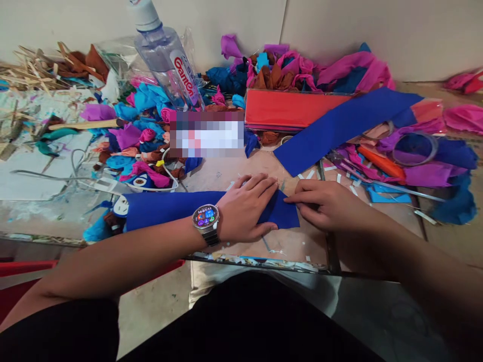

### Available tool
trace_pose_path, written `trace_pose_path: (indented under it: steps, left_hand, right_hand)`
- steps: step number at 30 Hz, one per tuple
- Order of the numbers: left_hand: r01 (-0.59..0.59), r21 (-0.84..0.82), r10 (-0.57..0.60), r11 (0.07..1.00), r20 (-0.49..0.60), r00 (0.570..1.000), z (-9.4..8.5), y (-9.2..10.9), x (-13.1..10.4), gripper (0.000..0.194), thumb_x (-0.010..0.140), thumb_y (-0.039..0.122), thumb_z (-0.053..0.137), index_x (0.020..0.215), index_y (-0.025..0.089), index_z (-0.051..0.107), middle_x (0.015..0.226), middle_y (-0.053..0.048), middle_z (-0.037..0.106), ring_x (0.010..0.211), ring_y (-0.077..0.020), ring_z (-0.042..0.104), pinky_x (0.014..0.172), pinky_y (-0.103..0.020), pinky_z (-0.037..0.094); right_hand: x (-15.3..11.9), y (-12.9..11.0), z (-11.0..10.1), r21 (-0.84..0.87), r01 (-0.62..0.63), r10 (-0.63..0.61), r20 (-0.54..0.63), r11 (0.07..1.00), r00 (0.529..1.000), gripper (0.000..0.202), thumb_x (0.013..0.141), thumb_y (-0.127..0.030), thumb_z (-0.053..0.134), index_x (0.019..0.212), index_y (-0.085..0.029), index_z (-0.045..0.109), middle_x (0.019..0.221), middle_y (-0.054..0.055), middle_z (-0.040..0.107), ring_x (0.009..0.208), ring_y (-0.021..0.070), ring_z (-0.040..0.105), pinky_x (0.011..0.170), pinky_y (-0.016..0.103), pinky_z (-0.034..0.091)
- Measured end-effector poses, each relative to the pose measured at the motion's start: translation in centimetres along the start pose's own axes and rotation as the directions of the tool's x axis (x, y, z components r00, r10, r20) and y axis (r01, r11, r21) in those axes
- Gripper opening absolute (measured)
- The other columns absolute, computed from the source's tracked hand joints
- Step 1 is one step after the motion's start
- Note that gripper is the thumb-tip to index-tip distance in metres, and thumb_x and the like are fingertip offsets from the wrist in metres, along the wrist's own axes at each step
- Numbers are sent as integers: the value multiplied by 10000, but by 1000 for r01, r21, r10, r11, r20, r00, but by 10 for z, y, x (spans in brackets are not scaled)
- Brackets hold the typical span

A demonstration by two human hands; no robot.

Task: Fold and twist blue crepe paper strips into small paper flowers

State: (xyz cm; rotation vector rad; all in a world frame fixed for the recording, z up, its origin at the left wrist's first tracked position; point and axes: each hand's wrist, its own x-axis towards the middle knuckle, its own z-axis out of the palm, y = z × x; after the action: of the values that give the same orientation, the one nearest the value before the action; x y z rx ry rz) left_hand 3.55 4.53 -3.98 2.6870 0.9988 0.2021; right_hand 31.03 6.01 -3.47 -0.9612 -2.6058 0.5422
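A dark blue strip of thin sheet, crepe paper or cloth (162,206), lies across the front of the worktable. Flat on its right part rests my left hand (249,203), fingers spread and a smartwatch on the wrist. At the strip's right end, my right hand (319,203) pinches the upper corner between thumb and forefinger. The stretch of strip under my left palm and forearm is hidden. Behind my right hand, a second blue strip (339,130) lies slantwise, partly over a flat red pack (290,111).
A clear bottle (166,60) stands at the back left among coloured scraps (143,125). A white cable (56,173) crosses the left side. To the right lie tape rolls (415,149), an orange-handled cutter (381,163) and more scraps. Thin wooden sticks (33,65) pile up far left.
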Motion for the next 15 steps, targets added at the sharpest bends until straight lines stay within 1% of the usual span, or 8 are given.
trace_pose_path:
  steps: [3,5,10,15]
  left_hand:
    - [4,-8,-4,1000,-16,1000,1,0,0,905,969,669,581,1618,61,413,1676,-225,445,1592,-404,353,1300,-603,288]
    - [2,-15,-2,1000,-30,1000,1,0,1,883,978,672,566,1600,60,437,1659,-221,467,1583,-403,366,1300,-605,295]
    - [-3,-48,-1,999,-74,997,-1,1,2,656,1012,563,579,1498,124,555,1593,-185,542,1531,-373,435,1267,-587,362]
    - [-9,-76,0,997,-105,994,-3,3,3,491,1026,493,593,1374,149,627,1527,-159,595,1463,-331,506,1234,-544,415]
  right_hand:
    - [-1,0,1,-16,-9,9,18,1000,1000,338,947,-160,589,1170,-248,828,1003,64,780,863,193,747,736,289,554]
    - [-1,0,1,-13,-15,15,8,1000,1000,334,945,-161,592,1160,-252,831,1038,67,785,880,197,753,754,295,567]
    - [-2,-1,3,-12,-27,27,-13,1000,1000,322,940,-169,597,1146,-255,828,1190,77,769,967,213,764,819,319,598]
    - [-1,-2,3,1,-5,5,-3,1000,1000,330,943,-160,581,1153,-245,820,1236,82,747,1055,227,763,901,343,611]
